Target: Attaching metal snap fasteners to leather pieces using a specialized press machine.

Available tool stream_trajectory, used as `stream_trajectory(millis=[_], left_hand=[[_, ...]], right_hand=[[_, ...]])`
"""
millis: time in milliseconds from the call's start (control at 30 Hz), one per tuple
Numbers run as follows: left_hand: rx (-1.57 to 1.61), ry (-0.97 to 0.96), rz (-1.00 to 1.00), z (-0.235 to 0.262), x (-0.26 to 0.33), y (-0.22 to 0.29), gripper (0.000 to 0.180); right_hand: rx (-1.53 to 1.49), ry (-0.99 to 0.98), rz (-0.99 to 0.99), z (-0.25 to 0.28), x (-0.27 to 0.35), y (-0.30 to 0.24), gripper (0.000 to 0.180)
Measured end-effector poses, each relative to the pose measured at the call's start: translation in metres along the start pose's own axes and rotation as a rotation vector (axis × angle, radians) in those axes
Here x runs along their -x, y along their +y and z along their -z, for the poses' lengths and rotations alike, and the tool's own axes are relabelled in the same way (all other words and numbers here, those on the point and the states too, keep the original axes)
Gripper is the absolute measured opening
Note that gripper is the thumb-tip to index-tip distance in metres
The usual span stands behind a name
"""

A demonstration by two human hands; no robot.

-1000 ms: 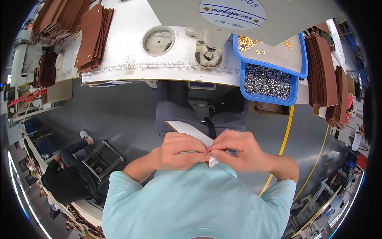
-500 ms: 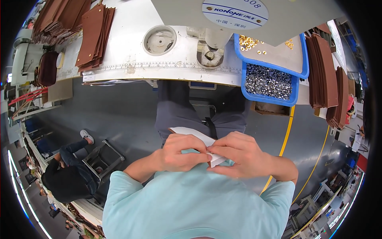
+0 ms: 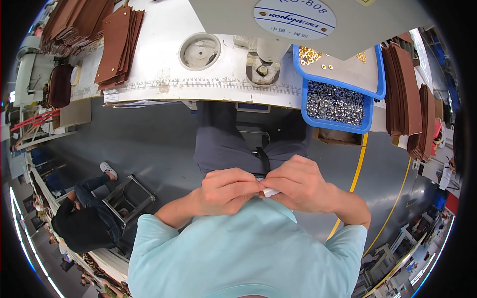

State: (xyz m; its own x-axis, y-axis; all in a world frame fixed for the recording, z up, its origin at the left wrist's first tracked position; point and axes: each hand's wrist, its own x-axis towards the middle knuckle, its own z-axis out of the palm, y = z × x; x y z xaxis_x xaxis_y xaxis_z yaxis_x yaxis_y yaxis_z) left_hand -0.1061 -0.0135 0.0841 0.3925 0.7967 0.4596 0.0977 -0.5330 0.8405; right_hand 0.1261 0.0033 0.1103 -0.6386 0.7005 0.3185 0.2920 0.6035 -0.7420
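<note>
Close in front of my light blue shirt, both hands meet over my lap. My left hand [image 3: 226, 189] is closed, its thumb and forefinger pinching a small white folded piece [image 3: 270, 191]. From the other side my right hand [image 3: 300, 184] grips the same piece, fingers curled over it. Most of the piece is hidden behind the fingers, so I cannot tell whether it is paper or a pale-backed sheet. My fingertips nearly touch each other.
Ahead stands a white worktable [image 3: 164, 92] with a press [image 3: 263, 72] and a round dish [image 3: 199, 51]. Blue trays hold gold rings [image 3: 309, 55] and silver metal parts [image 3: 338, 102]. Brown leather stacks [image 3: 117, 47] lie left, more [image 3: 400, 89] right. A person [image 3: 87, 213] sits behind left.
The white piece showed long and partly unfolded before; now only a small bit shows between my fingers. Both hands have moved slightly up and closer together, and my right fingers have closed more.
</note>
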Motion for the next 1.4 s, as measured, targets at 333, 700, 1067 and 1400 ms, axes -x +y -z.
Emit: stream_trajectory(millis=[333,700,1067,1400], left_hand=[[-0.072,-0.014,0.044,0.001,0.001,-0.002,0.026],[-0.029,-0.194,0.204,-0.001,-0.013,0.001,0.059],[-0.158,-0.142,0.211,0.004,-0.026,-0.008,0.04],[0.188,-0.032,0.718,0.033,-0.035,-0.001,0.045]], right_hand=[[0.087,0.034,0.086,0.005,-0.002,0.006,0.03],[0.208,0.113,0.213,-0.009,0.003,0.014,0.032],[0.094,-0.014,-0.031,0.02,-0.014,0.011,0.022],[0.276,0.166,-0.658,0.148,-0.055,0.154,0.017]])
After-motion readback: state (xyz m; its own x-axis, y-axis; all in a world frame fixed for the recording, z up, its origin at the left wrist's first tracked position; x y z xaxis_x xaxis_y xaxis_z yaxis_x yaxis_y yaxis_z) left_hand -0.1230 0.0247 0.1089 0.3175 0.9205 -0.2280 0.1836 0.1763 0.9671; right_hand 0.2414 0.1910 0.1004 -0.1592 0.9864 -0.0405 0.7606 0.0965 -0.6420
